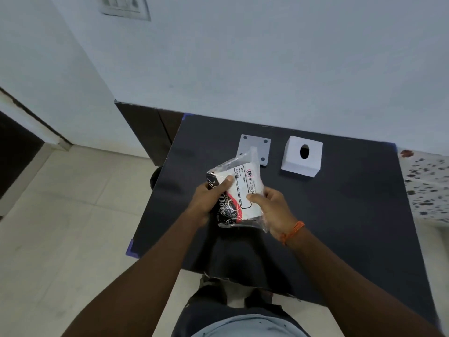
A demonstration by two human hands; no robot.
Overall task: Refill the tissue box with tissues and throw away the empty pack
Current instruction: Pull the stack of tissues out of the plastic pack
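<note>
A clear plastic tissue pack (244, 188), white with a black and red printed part, is held above the dark table (340, 215). My left hand (210, 200) grips its left side with the thumb on top. My right hand (272, 207) pinches its right edge; an orange thread sits on that wrist. Behind the pack stands the white tissue box (302, 156), with its oval hole facing up and toward me. Its flat white base plate (254, 147), with round holes at the corners, lies to the left of the box, partly hidden by the pack.
The table stands against a pale wall. A speckled white surface (427, 186) adjoins its right edge. A dark round object (155, 178) shows on the tiled floor (73, 227) just left of the table. A dark cabinet (148, 132) stands behind it.
</note>
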